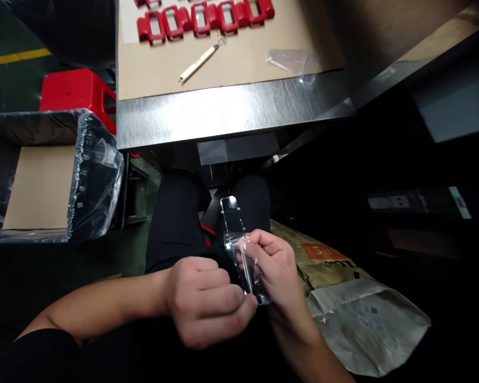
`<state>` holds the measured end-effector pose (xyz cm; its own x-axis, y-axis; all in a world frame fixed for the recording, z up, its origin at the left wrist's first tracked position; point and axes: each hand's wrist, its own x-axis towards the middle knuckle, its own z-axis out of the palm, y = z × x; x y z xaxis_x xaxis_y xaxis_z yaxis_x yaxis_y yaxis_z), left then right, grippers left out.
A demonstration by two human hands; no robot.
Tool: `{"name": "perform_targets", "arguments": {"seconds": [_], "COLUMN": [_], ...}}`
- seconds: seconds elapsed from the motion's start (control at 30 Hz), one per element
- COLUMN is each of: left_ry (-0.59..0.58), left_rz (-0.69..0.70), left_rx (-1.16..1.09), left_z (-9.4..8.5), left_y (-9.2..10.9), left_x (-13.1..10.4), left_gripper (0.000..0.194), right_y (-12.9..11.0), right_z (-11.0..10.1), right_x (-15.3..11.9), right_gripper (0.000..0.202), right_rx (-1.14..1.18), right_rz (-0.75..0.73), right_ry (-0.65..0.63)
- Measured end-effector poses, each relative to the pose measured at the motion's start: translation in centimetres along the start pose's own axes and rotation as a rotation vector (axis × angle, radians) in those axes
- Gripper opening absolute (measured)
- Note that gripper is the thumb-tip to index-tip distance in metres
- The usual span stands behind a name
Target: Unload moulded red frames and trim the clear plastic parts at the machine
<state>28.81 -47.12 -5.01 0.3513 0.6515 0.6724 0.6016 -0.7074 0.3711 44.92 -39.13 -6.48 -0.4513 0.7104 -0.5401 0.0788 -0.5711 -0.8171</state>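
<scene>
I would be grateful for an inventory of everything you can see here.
Red plastic parts: five in the front row, more cut off behind, on the cardboard sheet
Cardboard sheet: one, tan, on the table
Table: one, silvery metal, ahead
Pen-like tool: one, cream, on the sheet
Loose plastic piece: one, clear, sheet's right side
Stool: one, red, left
Lined crate: one, dark, left, tan cardboard inside
Sack: yellowish, right, greyish-white section nearer
Floor line: one, yellow, upper left
Held piece: one, clear, between the hands
Far right: too dark to identify
Legs: two, black-clad, centre
Hands: two, bare; left closed, right pinching
</scene>
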Motion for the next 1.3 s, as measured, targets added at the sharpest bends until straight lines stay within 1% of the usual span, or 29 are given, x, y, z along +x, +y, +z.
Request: {"name": "perform_targets", "arguments": {"seconds": [0.03, 0.07, 0.1, 0.17, 0.27, 0.43, 0.6, 0.7, 0.8, 0.87, 1.0, 1.03, 1.1, 1.23, 1.3], "left_ry": [-0.015, -0.027, -0.034, -0.012, 0.028, 0.045, 0.063, 0.055, 0.063, 0.083, 0.181, 0.187, 0.176, 0.089, 0.070], "left_rz": [0.022, 0.010, -0.023, -0.066, -0.113, -0.128, -0.146, -0.167, -0.216, -0.241, -0.305, -0.309, -0.296, -0.215, -0.224], "left_rx": [-0.051, -0.088, -0.109, -0.130, -0.131, -0.136, -0.111, -0.125, -0.140, -0.130, -0.103, -0.104, -0.109, -0.149, -0.179], "left_z": [0.1, 0.1, 0.1, 0.1, 0.0, 0.5, 0.9, 0.8, 0.7, 0.8, 1.2, 1.3, 1.1, 0.7, 0.6], "left_y": [0.3, 0.4, 0.4, 0.3, 0.4, 0.9, 0.9, 1.0, 1.3, 1.8, 2.6, 2.6, 2.5, 1.8, 1.4], "left_x": [0.0, 0.0, -0.1, -0.5, -1.3, -2.2, -2.7, -2.9, -3.1, -3.1, -3.3, -3.3, -3.2, -3.0, -3.1], "left_gripper": [0.017, 0.015, 0.014, 0.011, 0.011, 0.007, 0.013, 0.004, 0.015, 0.017, 0.016, 0.016, 0.017, 0.016, 0.012], "right_y": [0.0, 0.0, 0.0, 0.1, 0.4, 0.6, 1.1, 1.3, 1.3, 1.4, 1.5, 1.5, 1.7, 2.1, 2.4], "right_z": [0.1, 0.1, 0.1, 0.1, 0.1, 0.1, -0.1, -0.1, -0.2, -0.3, -0.6, -0.7, -0.8, -1.1, -1.3], "right_x": [-0.1, -0.3, -0.4, -0.6, -0.9, -1.2, -1.4, -1.5, -1.6, -1.5, -1.4, -1.4, -1.4, -1.4, -1.4], "right_gripper": [0.034, 0.034, 0.034, 0.033, 0.031, 0.029, 0.029, 0.028, 0.028, 0.029, 0.030, 0.030, 0.030, 0.022, 0.018], "right_rx": [0.002, -0.001, -0.005, 0.000, 0.024, 0.071, 0.088, 0.091, 0.095, 0.090, 0.091, 0.092, 0.088, 0.066, -0.025], "right_rz": [0.009, 0.011, 0.013, 0.030, 0.073, 0.121, 0.132, 0.132, 0.135, 0.135, 0.123, 0.117, 0.103, 0.073, -0.002], "right_ry": [-0.010, -0.014, -0.014, -0.021, -0.024, 0.009, 0.016, 0.023, 0.026, 0.003, -0.035, -0.039, -0.053, -0.069, -0.045]}}
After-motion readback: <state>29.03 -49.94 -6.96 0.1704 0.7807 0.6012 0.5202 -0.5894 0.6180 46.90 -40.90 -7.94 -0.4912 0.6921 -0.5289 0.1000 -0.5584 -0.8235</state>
